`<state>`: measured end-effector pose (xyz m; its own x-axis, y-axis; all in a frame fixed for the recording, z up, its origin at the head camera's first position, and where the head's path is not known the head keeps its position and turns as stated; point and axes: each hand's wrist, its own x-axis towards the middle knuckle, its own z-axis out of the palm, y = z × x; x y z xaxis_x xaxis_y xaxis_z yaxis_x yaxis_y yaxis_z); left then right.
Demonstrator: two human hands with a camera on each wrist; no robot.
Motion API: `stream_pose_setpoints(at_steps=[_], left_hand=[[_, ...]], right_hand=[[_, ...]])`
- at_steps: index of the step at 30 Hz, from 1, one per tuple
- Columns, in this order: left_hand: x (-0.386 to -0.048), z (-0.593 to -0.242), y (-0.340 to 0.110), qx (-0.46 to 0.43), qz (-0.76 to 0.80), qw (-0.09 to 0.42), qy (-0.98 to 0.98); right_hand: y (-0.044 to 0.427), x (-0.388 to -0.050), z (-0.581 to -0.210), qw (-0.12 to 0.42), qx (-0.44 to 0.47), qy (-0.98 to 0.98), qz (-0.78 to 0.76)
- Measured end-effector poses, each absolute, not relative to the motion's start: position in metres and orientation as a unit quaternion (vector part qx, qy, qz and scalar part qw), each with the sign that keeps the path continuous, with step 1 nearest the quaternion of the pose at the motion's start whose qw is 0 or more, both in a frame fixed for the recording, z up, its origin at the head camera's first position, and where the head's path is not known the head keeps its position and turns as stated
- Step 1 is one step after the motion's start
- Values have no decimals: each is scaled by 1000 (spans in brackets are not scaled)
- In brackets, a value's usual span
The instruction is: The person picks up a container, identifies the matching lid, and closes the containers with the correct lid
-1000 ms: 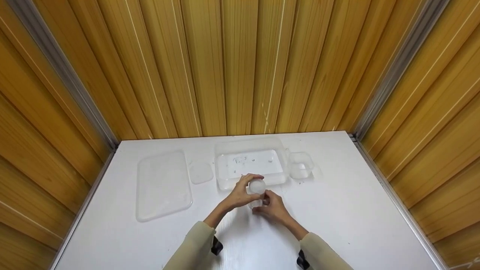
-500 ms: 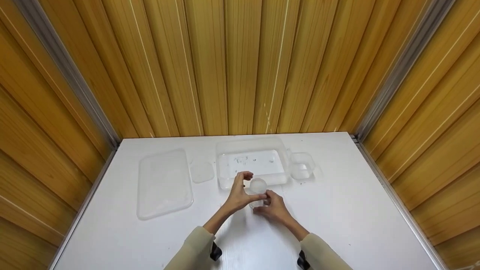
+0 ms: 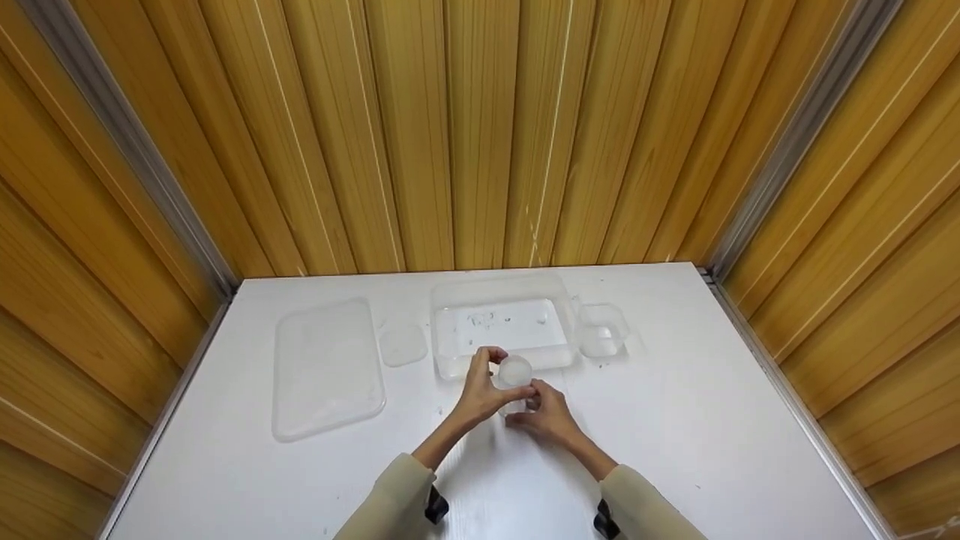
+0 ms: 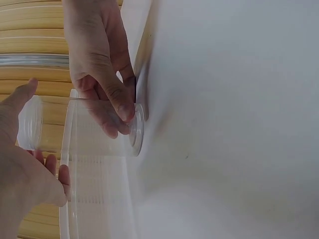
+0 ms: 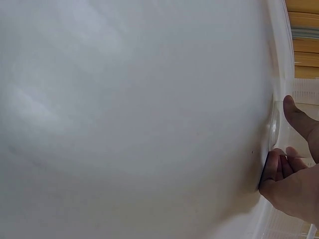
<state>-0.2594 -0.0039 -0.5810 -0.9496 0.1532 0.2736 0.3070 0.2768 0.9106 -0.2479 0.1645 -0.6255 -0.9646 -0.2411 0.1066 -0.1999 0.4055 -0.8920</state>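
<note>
as right fingers [image 4: 115, 95] pinch the jar [image 4: 85, 139], left fingers [image 4: 64, 178] seemingly spread round its lid [image 4: 30, 124].

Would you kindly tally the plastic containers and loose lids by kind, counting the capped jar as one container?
Open tubs: 2 (large tub, small tub)
Loose lids: 2 (large lid, small lid)
Capped jar: 1
Total: 5

Clear jar [image 4: 54, 127], whitish lid [image 3: 515, 370]
</note>
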Motion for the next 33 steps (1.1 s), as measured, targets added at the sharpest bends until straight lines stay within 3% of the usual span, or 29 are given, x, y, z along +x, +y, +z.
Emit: stream_pose_setpoints(at_steps=[24,33], left_hand=[[-269,-579,-21,-255,-569,24,-781],[-262,-579,-16,-200,-580,46,-788]], right_hand=[[163,-248,-625,28,-122,842,-524],[163,-248,-626,29,-127,832,-539]])
